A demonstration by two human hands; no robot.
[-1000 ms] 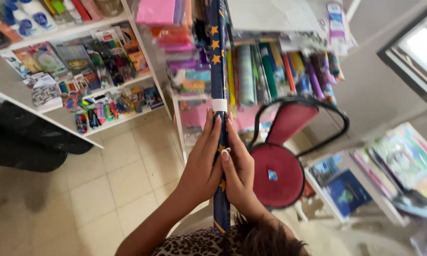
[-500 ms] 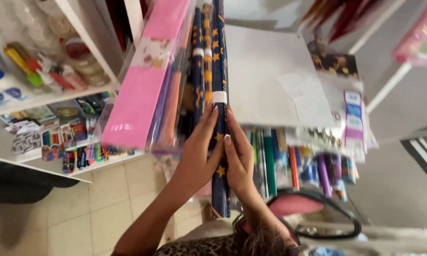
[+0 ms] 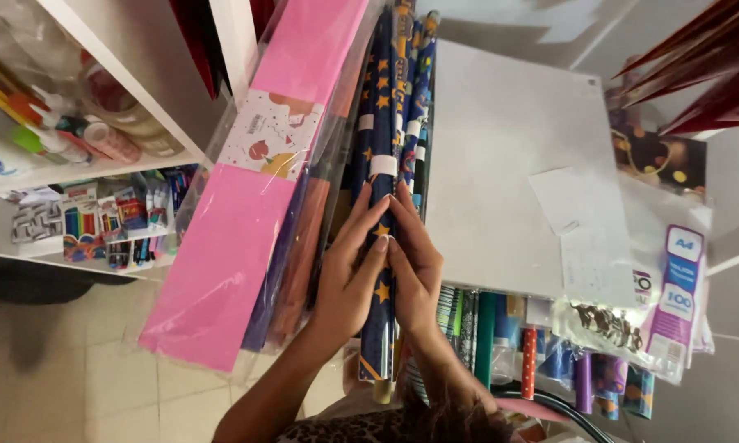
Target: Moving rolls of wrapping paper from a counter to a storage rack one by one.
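Observation:
A long dark blue roll of wrapping paper with gold stars (image 3: 380,115) stands upright between my two hands. My left hand (image 3: 345,283) wraps its left side and my right hand (image 3: 417,262) presses its right side, fingertips meeting just below a white paper band. The roll's upper part lies among other patterned rolls (image 3: 417,98), which lean against a shelf. Its lower end shows beneath my wrists. A flat pink paper pack in clear plastic (image 3: 238,238) leans just left of the roll, touching my left hand's side.
A large white board (image 3: 501,164) lies to the right, with plastic-wrapped paper packs (image 3: 673,303) at its lower corner. Several upright coloured rolls (image 3: 509,336) stand below it. A white shelf on the left holds glue bottles (image 3: 50,139) and pen sets (image 3: 91,230). Beige tiled floor (image 3: 66,369) lies below.
The view has swung upward and closer to the shelf. My hands have kept their hold and carried the star roll up among the other rolls. The red chair has left the view.

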